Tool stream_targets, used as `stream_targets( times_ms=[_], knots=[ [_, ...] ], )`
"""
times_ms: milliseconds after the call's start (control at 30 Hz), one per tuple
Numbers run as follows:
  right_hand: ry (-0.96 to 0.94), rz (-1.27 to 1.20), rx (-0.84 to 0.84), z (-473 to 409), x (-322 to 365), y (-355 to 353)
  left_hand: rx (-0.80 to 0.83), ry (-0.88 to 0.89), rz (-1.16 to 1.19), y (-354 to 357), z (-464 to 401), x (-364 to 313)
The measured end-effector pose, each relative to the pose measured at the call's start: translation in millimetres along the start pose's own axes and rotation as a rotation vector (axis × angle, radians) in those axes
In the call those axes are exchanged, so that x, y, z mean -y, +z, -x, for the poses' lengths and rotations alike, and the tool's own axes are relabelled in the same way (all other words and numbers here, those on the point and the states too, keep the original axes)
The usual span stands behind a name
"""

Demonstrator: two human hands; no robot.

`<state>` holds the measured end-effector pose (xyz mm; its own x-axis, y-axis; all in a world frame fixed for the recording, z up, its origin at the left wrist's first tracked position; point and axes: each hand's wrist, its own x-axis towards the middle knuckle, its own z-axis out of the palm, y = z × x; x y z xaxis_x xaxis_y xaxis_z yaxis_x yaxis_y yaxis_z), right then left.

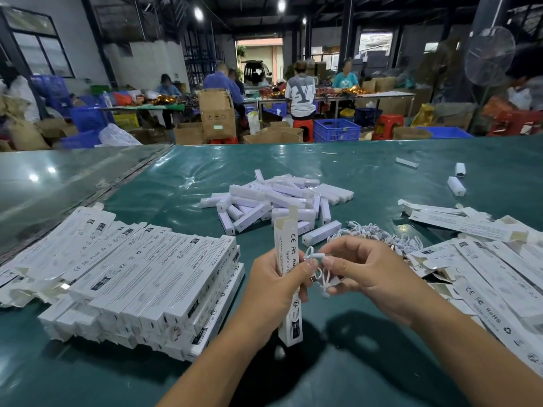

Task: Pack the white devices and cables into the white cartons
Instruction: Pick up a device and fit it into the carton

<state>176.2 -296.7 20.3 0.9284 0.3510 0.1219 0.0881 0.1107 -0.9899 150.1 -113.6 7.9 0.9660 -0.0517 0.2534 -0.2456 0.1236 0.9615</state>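
Holding an upright carton in the left hand grip, right hand fingers pinching a coiled cable.

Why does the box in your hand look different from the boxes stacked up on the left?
The carton in the left hand stands upright; the stacked cartons lie flat. The held carton's top flap is open; the stacked cartons look closed. The held one is alone, gripped by the left hand; the stacked ones rest in rows on the green table. Both are long, white and printed.
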Motion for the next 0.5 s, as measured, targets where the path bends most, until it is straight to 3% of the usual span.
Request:
stream_targets(
  times_ms=[100, 167, 233, 367, 500],
  knots=[
    [-0.016, 0.263, -0.064, -1.9, 0.4, -10.7, -0.077, -0.009, -0.016, -1.9, -2.4, 1.4],
    [-0.006, 0.61, -0.128, -3.5, 1.2, -22.3, -0.098, -0.015, -0.027, -4.3, -4.1, 2.5],
    [-0.15, 0.943, -0.173, -0.9, 4.3, -27.0, -0.071, -0.021, -0.024, -4.2, -4.2, 2.2],
    [-0.472, 0.96, 0.026, 7.0, 7.7, -9.1, 0.018, -0.02, 0.001, -2.4, -1.8, 1.6],
    [-0.739, 1.055, -0.012, 8.7, 2.5, 5.4, 0.049, -0.057, 0.074, -4.9, -1.9, 1.4]
  ],
)
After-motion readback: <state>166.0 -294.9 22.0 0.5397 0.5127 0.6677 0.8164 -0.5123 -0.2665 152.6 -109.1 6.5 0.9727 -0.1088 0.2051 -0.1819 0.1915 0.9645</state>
